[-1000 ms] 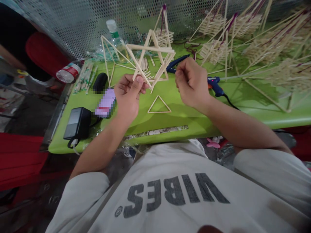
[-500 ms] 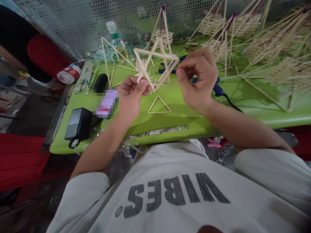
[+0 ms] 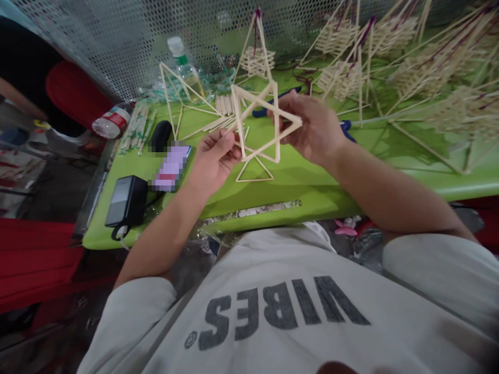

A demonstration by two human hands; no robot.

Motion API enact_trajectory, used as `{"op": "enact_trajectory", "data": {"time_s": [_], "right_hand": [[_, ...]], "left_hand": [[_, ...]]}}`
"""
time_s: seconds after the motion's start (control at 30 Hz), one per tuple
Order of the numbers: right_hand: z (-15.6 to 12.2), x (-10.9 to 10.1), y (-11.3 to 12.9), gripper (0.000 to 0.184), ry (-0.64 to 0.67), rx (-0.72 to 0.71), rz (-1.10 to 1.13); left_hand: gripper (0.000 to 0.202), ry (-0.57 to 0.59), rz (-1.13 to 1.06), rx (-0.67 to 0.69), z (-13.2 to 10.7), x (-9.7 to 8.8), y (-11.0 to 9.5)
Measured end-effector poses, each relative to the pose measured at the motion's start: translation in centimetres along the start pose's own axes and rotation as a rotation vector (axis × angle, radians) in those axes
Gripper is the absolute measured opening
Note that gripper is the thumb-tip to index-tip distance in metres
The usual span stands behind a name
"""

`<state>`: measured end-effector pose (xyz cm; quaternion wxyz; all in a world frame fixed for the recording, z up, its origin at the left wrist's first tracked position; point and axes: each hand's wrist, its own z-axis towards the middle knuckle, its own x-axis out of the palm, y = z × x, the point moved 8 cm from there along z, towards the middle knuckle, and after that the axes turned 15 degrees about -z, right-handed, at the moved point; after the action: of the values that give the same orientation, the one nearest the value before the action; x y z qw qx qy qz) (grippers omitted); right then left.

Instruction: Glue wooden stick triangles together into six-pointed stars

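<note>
Between my hands is a six-pointed star frame of thin wooden sticks, made of two overlapping triangles and raised above the green table. The thumb and fingers of my left hand pinch its lower left part. My right hand grips the right-hand point, its fingertips partly hidden behind the sticks. Below the star a small stick triangle lies flat on the table. Behind it are loose sticks and a blue-handled tool, partly covered. Another blue tool shows beyond my right wrist.
Finished stick hangings with purple thread crowd the right of the green table. On the left are a larger stick frame, a phone, a black charger, a bottle and wrapped sticks. A perforated metal panel stands behind.
The star frame has turned to face me more flatly and sits slightly lower. My right hand, earlier pinching near its right corner, now reaches around the right-hand point.
</note>
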<state>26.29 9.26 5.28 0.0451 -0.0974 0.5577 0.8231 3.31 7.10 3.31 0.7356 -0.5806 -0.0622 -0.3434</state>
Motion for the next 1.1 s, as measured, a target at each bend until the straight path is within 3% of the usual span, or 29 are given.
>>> {"op": "enact_trajectory", "data": {"time_s": [0.13, 0.27, 0.4, 0.67, 0.87, 1.1], "right_hand": [[-1.3, 3.0, -0.7, 0.068, 0.477, 0.078, 0.168], [-3.3, 3.7, 0.2, 0.038, 0.608, 0.128, 0.387], [-4.9, 4.2, 2.2, 0.034, 0.744, 0.080, 0.537], [-6.4, 4.6, 5.2, 0.040, 0.782, 0.017, 0.571], [-7.0, 5.6, 5.1, 0.043, 0.833, -0.075, 0.598], [-5.9, 4.9, 4.6, 0.050, 0.670, 0.037, 0.512]], "left_hand": [[0.075, 0.039, 0.008, -0.022, -0.3, 1.0, -0.1], [0.069, 0.094, -0.024, -0.102, -1.0, 2.1, -0.1], [0.067, 0.161, -0.031, -0.147, -1.6, 3.1, -0.3], [0.073, 0.242, 0.015, -0.257, -1.8, 3.7, 0.4], [0.072, 0.296, 0.046, -0.266, -2.1, 4.2, 0.3], [0.069, 0.276, -0.004, -0.232, -1.9, 4.1, -0.3]]}}
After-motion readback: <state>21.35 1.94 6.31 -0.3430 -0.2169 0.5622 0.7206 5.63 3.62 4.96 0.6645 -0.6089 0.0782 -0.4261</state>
